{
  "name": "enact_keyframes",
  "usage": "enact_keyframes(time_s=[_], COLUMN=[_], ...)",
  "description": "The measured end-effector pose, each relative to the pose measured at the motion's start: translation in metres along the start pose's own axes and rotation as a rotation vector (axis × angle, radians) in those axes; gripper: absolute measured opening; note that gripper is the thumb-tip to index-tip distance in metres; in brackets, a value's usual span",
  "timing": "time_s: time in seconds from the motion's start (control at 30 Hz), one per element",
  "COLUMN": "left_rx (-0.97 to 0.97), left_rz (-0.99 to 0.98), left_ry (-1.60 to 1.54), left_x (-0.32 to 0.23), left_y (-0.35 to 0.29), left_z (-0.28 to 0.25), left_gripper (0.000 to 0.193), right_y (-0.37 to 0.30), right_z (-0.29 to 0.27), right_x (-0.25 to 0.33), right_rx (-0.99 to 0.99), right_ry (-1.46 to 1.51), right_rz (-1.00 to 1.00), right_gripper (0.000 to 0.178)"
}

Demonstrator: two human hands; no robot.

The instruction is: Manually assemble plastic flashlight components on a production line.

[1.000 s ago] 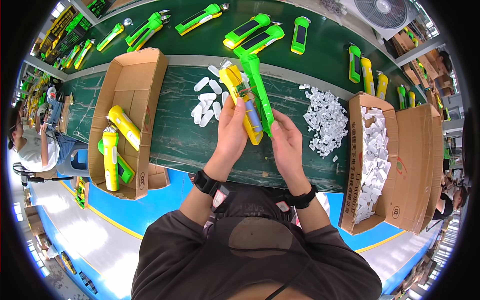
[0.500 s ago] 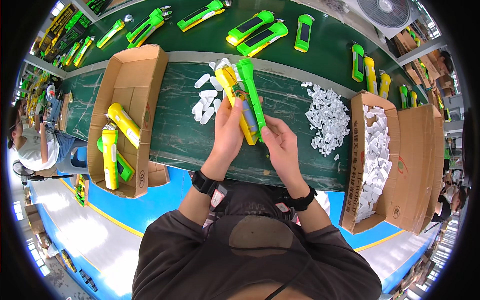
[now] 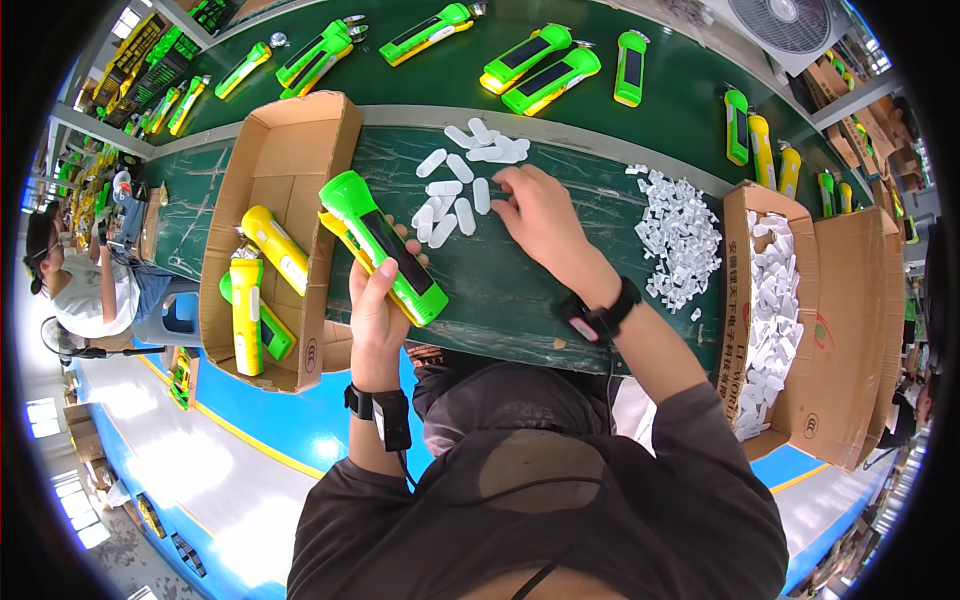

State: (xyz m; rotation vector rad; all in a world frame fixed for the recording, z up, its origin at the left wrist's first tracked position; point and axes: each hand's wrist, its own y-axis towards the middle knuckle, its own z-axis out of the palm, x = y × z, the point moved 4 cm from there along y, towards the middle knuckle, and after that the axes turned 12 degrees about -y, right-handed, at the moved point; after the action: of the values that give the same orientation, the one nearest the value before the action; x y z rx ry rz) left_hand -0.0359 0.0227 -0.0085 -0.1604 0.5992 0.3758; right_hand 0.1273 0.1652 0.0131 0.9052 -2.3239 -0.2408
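Note:
My left hand [image 3: 378, 315] grips a green and yellow flashlight [image 3: 385, 245] with a dark panel on its upper side. The flashlight tilts over the bench, its green half now lying against the yellow one. My right hand [image 3: 545, 220] is beside a loose group of white oval pieces [image 3: 460, 168], thumb and fingers apart, with nothing visible in it. Its fingertips are just right of one upright oval piece [image 3: 481, 196]; whether they touch it I cannot tell.
At left, a cardboard box [image 3: 345, 130] holds several flashlights [image 3: 247, 315]. Small white pieces [image 3: 680, 240] are heaped at right, near another cardboard box [image 3: 735, 300] of white pieces. Finished-looking flashlights [image 3: 550, 80] lie along the green belt [image 3: 680, 80] beyond. A person [image 3: 90, 280] sits far left.
The flashlight's two halves have come together, and my left hand has moved it leftward. My right hand has let go and moved up to the white oval pieces.

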Motion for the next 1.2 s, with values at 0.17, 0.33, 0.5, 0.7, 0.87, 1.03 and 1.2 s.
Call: enact_keyframes(time_s=[0.17, 0.33, 0.5, 0.7, 0.87, 1.03, 1.2], left_rx=[-0.055, -0.093, -0.117, -0.105, -0.042, -0.046, -0.052], left_rz=[0.010, -0.001, 0.033, 0.105, 0.142, 0.196, 0.215], left_ry=[0.041, 0.166, 0.261, 0.461, 0.474, 0.605, 0.522], left_x=[-0.001, 0.007, 0.026, 0.054, 0.070, 0.075, 0.070], left_y=[-0.006, -0.007, 0.010, 0.029, 0.029, 0.028, 0.024], left_z=[0.004, 0.004, 0.025, 0.039, 0.058, 0.057, 0.072], left_gripper=[0.049, 0.041, 0.044, 0.055, 0.048, 0.046, 0.048], right_y=[0.017, 0.015, 0.013, 0.006, -0.004, -0.012, -0.016], right_z=[0.041, 0.045, 0.008, -0.043, -0.037, -0.034, -0.035], right_x=[0.011, -0.007, -0.017, 0.040, 0.055, 0.054, 0.061], right_rx=[0.054, 0.065, 0.131, 0.165, 0.014, -0.204, -0.228], right_ry=[-0.335, -0.194, 0.393, 0.729, 0.441, 0.066, 0.070], right_rz=[-0.029, 0.171, 0.270, 0.217, 0.187, 0.108, 0.132], right_gripper=[0.020, 0.020, 0.011, 0.008, 0.012, 0.013, 0.013])
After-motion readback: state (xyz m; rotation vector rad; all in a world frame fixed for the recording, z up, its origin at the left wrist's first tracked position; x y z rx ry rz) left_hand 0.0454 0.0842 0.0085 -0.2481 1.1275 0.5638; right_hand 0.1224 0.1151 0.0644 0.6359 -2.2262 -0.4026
